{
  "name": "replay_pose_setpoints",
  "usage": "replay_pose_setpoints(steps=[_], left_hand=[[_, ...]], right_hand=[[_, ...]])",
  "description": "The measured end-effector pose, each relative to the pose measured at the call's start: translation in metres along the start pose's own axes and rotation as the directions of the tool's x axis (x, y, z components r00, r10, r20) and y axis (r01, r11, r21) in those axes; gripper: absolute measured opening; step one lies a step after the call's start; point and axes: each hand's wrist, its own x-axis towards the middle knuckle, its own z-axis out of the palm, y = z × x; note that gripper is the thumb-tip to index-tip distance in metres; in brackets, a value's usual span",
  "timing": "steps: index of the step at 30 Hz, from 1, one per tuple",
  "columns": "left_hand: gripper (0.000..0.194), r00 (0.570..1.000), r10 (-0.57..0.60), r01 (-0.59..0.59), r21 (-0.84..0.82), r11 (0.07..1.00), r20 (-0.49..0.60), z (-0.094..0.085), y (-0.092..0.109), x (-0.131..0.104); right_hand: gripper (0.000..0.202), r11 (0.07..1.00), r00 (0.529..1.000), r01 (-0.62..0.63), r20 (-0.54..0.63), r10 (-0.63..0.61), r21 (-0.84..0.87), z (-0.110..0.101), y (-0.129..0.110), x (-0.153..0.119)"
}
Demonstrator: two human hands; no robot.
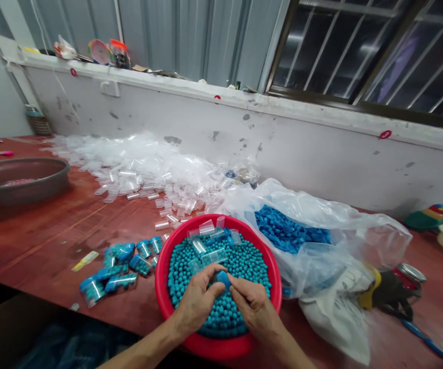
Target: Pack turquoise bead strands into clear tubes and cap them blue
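Observation:
A red basin (pixel 162 266) full of small teal beads (pixel 244 256) stands at the table's front edge. Several clear tubes (pixel 214 256) lie on the beads. Over the basin, my left hand (pixel 198 297) holds a small blue cap (pixel 222 279) between thumb and fingers; any tube beneath it is hidden. The closed fingertips of my right hand (pixel 253 301) touch the cap's right side. Left of the basin lie several filled tubes with blue caps (pixel 121 282).
Loose clear tubes (pixel 140 159) are heaped along the wall. A plastic bag with blue caps (pixel 290 228) sits right of the basin, near a white cloth bag (pixel 339 312) and a red jar (pixel 408 279). A grey basin (pixel 21 192) stands far left.

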Motion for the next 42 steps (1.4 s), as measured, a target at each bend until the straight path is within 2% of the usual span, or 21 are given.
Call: replay_pose_setpoints(steps=[2, 5, 6, 8, 10, 11, 14, 17, 19, 22, 23, 25, 27, 29, 31, 33, 36, 38, 40, 42], left_hand=[[0.024, 1.0, -0.001, 0.001, 0.005, 1.0, -0.01, 0.001, -0.001, 0.0], [0.027, 1.0, -0.025, 0.025, -0.03, 0.999, -0.002, 0.002, -0.005, 0.001], [0.028, 0.999, -0.043, 0.043, -0.05, 0.998, 0.01, 0.002, -0.006, 0.002], [0.027, 0.995, -0.089, 0.092, -0.087, 0.992, 0.037, 0.002, -0.007, 0.002], [0.025, 0.991, -0.127, 0.131, -0.105, 0.986, 0.045, 0.002, -0.008, 0.002], [0.024, 0.99, -0.134, 0.138, -0.104, 0.985, 0.044, 0.002, -0.007, 0.001], [0.024, 0.991, -0.114, 0.121, -0.098, 0.988, 0.068, 0.001, -0.005, -0.001], [0.026, 0.992, -0.083, 0.092, -0.098, 0.991, 0.096, 0.001, -0.003, -0.003], [0.023, 0.997, -0.065, 0.067, -0.035, 0.997, 0.049, 0.002, -0.002, -0.005], [0.014, 0.997, 0.038, -0.027, 0.151, 0.988, -0.072, 0.004, 0.0, -0.007], [0.013, 0.994, 0.059, -0.042, 0.185, 0.982, -0.087, 0.004, 0.001, -0.008], [0.015, 0.999, 0.011, -0.004, 0.156, 0.988, -0.049, 0.003, 0.001, -0.006], [0.019, 0.996, -0.073, 0.07, 0.058, 0.996, 0.052, 0.002, 0.001, -0.004], [0.022, 0.987, -0.086, 0.089, -0.015, 0.996, 0.135, -0.001, 0.001, -0.002], [0.022, 0.984, -0.065, 0.071, -0.033, 0.997, 0.168, -0.002, 0.001, -0.002], [0.022, 0.984, -0.076, 0.08, -0.015, 0.997, 0.162, -0.003, 0.001, -0.003], [0.025, 0.996, -0.068, 0.065, 0.06, 0.996, 0.05, -0.002, 0.001, -0.005], [0.029, 0.999, 0.004, 0.002, 0.117, 0.993, -0.045, -0.001, 0.001, -0.006], [0.032, 0.995, 0.071, -0.06, 0.136, 0.989, -0.071, 0.001, 0.002, -0.006], [0.033, 0.994, 0.097, -0.092, 0.108, 0.99, -0.047, 0.002, 0.003, -0.005]], right_hand=[[0.03, 0.999, 0.999, -0.037, 0.001, 0.037, 0.029, 0.001, 0.001, 0.001], [0.033, 0.972, 0.983, -0.184, 0.0, 0.186, 0.144, 0.008, 0.003, 0.001], [0.033, 0.976, 0.984, -0.171, -0.023, 0.175, 0.137, 0.01, 0.003, 0.0], [0.031, 0.997, 0.996, -0.058, -0.072, 0.062, 0.053, 0.013, 0.001, -0.002], [0.029, 1.0, 0.998, 0.017, -0.053, -0.017, 0.009, 0.012, 0.0, -0.003], [0.029, 0.999, 1.0, 0.006, -0.016, -0.005, 0.036, 0.009, 0.0, -0.003], [0.03, 0.962, 0.985, -0.154, 0.109, 0.132, 0.226, 0.002, 0.001, 0.001], [0.033, 0.901, 0.967, -0.252, 0.12, 0.224, 0.354, 0.002, 0.002, 0.003], [0.033, 0.921, 0.974, -0.228, 0.071, 0.217, 0.316, 0.006, 0.001, 0.002], [0.029, 0.992, 0.997, -0.068, -0.014, 0.069, 0.109, 0.011, -0.002, -0.002], [0.028, 0.998, 1.0, -0.022, -0.018, 0.023, 0.056, 0.01, -0.002, -0.003], [0.025, 0.998, 1.0, -0.002, 0.02, 0.001, 0.055, 0.003, -0.002, -0.003], [0.024, 0.981, 0.992, -0.093, 0.1, 0.077, 0.17, -0.008, 0.0, 0.0], [0.026, 0.919, 0.97, -0.23, 0.156, 0.188, 0.32, -0.017, 0.002, 0.005], [0.033, 0.832, 0.946, -0.325, 0.147, 0.29, 0.449, -0.02, 0.004, 0.011], [0.042, 0.8, 0.935, -0.334, 0.07, 0.347, 0.498, -0.016, 0.005, 0.014], [0.043, 0.897, 0.964, -0.241, -0.016, 0.266, 0.372, -0.005, 0.003, 0.011], [0.044, 0.965, 0.987, -0.158, 0.038, 0.154, 0.211, 0.002, -0.001, 0.005], [0.061, 0.991, 0.987, -0.113, 0.125, 0.104, 0.067, 0.008, -0.005, -0.001], [0.085, 0.993, 0.982, -0.108, 0.149, 0.115, -0.057, 0.014, -0.009, -0.003]])
